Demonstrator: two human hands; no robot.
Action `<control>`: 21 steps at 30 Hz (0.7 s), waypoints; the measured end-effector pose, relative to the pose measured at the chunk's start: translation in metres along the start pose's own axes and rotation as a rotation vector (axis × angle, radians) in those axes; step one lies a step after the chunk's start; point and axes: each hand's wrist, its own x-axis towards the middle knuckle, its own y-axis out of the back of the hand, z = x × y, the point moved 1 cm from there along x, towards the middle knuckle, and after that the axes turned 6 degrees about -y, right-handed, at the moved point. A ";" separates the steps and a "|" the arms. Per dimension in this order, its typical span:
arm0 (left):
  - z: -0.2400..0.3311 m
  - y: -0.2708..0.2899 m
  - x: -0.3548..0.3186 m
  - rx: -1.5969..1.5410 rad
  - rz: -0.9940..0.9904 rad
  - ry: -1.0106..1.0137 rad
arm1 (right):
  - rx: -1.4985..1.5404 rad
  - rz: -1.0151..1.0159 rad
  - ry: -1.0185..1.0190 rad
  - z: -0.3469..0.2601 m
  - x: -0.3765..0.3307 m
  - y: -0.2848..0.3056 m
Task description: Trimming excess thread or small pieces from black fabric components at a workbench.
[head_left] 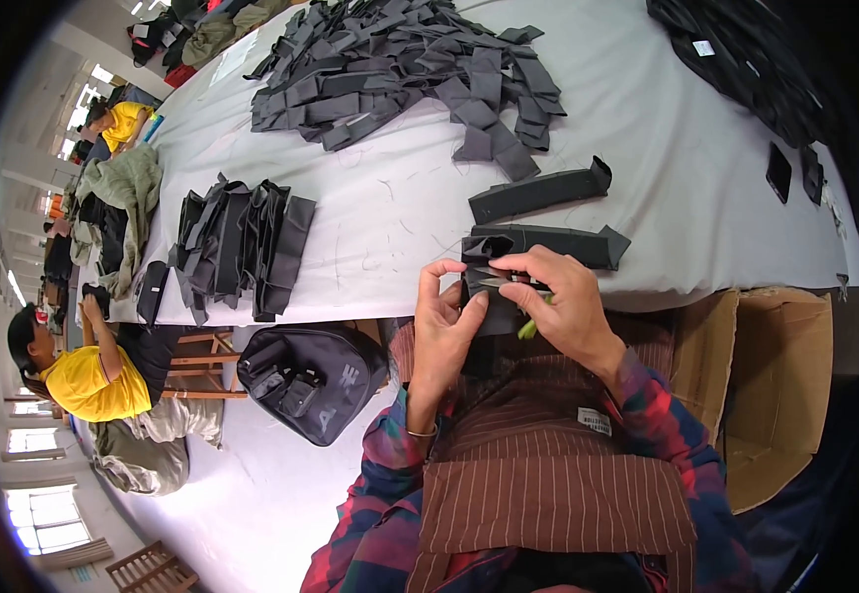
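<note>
At the table's near edge, my left hand pinches a dark grey fabric piece between thumb and fingers. My right hand grips small thread snips with green on the handle, their pointed metal blades lying against the fabric. Part of the piece is hidden behind my fingers. Just beyond my hands lie two folded dark grey strips, the nearer one partly behind my right hand. A row of folded dark pieces stands to the left. Farther back spreads a large heap of similar pieces.
White cloth covers the table. Black fabric and a phone lie at the right. A cardboard box stands right of me, a black bag left below the edge. Two people in yellow are at the left.
</note>
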 end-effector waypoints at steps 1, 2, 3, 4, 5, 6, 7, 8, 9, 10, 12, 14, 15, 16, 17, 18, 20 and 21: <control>0.000 0.000 -0.001 0.034 -0.021 -0.015 | 0.001 0.001 -0.002 -0.001 0.000 0.000; 0.000 0.001 -0.001 0.068 -0.042 -0.029 | -0.020 -0.022 -0.007 -0.002 0.000 0.001; 0.000 0.000 -0.001 0.069 -0.043 -0.028 | -0.042 -0.044 -0.011 -0.002 0.001 0.001; 0.002 -0.001 -0.002 0.082 -0.046 -0.021 | -0.041 -0.043 -0.012 -0.001 0.001 0.001; 0.003 -0.002 -0.002 0.096 -0.048 -0.014 | -0.064 -0.043 0.009 0.000 0.001 0.001; 0.004 -0.003 -0.002 0.097 -0.048 -0.013 | -0.087 -0.045 0.030 0.001 0.001 0.001; 0.006 -0.004 -0.002 0.106 -0.046 -0.008 | -0.086 -0.045 0.029 0.002 0.001 0.002; 0.006 -0.005 -0.002 0.114 -0.045 -0.002 | -0.106 -0.044 0.042 0.002 0.002 0.002; 0.006 -0.004 -0.003 0.115 -0.045 -0.001 | -0.127 -0.044 0.053 0.002 0.001 0.003; 0.004 -0.002 -0.003 0.147 -0.059 -0.009 | -0.126 -0.044 0.052 0.001 0.002 0.003; 0.003 0.000 -0.003 0.179 -0.071 -0.015 | -0.116 -0.030 0.068 -0.001 0.003 0.005; 0.003 0.000 -0.003 0.180 -0.082 -0.014 | -0.104 -0.041 0.064 0.001 0.003 0.006; 0.003 0.000 -0.003 0.180 -0.082 -0.013 | -0.094 -0.050 0.061 0.002 0.003 0.007; 0.004 0.000 -0.002 0.175 -0.097 -0.006 | -0.094 -0.051 0.059 0.002 0.004 0.008; 0.004 0.000 -0.002 0.169 -0.112 0.001 | -0.078 -0.078 0.040 0.002 0.005 0.010; 0.005 0.000 -0.003 0.170 -0.113 0.001 | -0.061 -0.103 0.022 0.002 0.004 0.012; 0.005 -0.001 -0.004 0.059 -0.060 0.045 | 0.095 -0.084 -0.060 0.004 0.003 0.015; 0.006 0.002 -0.005 0.060 -0.059 0.047 | 0.253 -0.066 -0.143 0.005 0.004 0.016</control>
